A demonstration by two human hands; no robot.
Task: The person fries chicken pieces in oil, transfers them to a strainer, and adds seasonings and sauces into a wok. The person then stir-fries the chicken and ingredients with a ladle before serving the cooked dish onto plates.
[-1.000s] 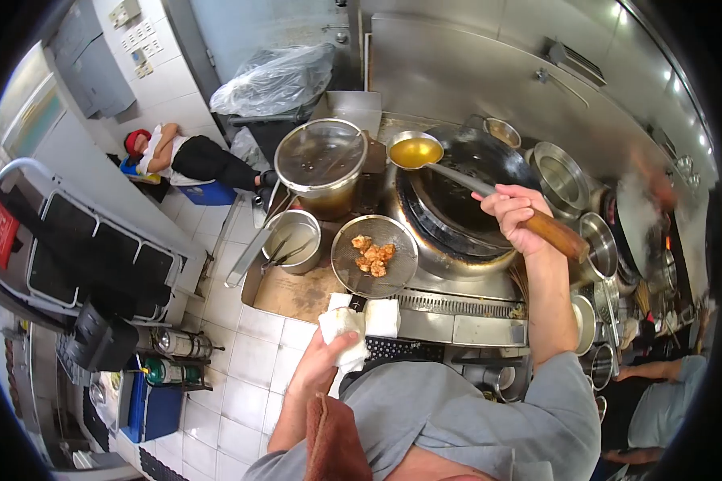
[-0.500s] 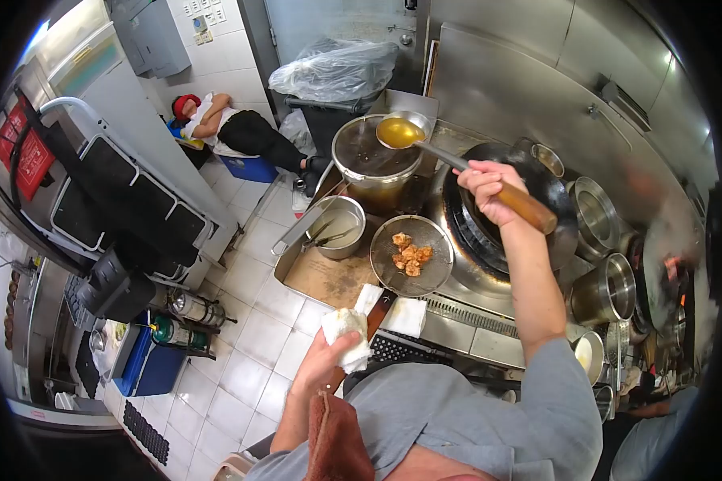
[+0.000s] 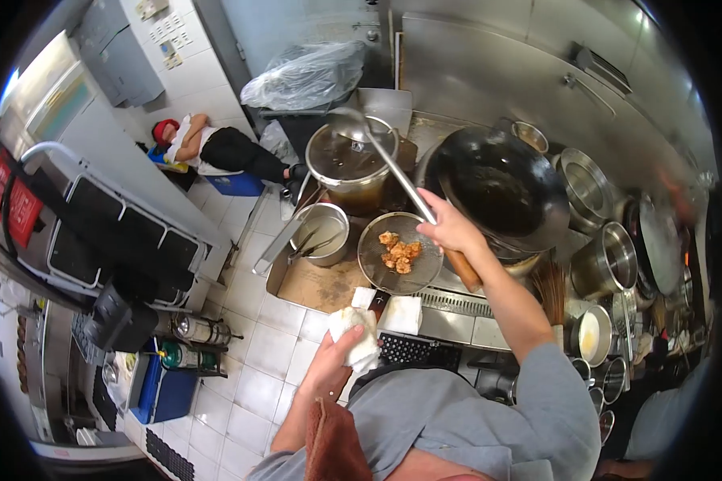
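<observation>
My right hand (image 3: 453,228) grips a long-handled ladle (image 3: 401,178) where its metal shaft meets the wooden grip. The ladle's bowl is over the left rim of a big metal pot (image 3: 353,188) of dark liquid. In my left hand (image 3: 333,361) is a folded white cloth (image 3: 354,337). A wire strainer (image 3: 369,268) sits in front, with several browned fried pieces (image 3: 401,255) in it. Its wooden handle runs under the cloth; whether my left fingers also hold it is hidden. A black wok (image 3: 497,192) with a little dark liquid stands right of the pot.
Left of the strainer, a small pot (image 3: 329,234) with utensils stands near a cardboard sheet (image 3: 321,284). Metal pots (image 3: 606,256) and a bamboo brush (image 3: 549,293) are at right. A person (image 3: 217,148) lies at the back left beside a bagged bin (image 3: 305,76).
The ladle, which held yellow oil, now shows none, and its bowl has moved left across the pot. My right hand has come down and left. The wok is now in plain view.
</observation>
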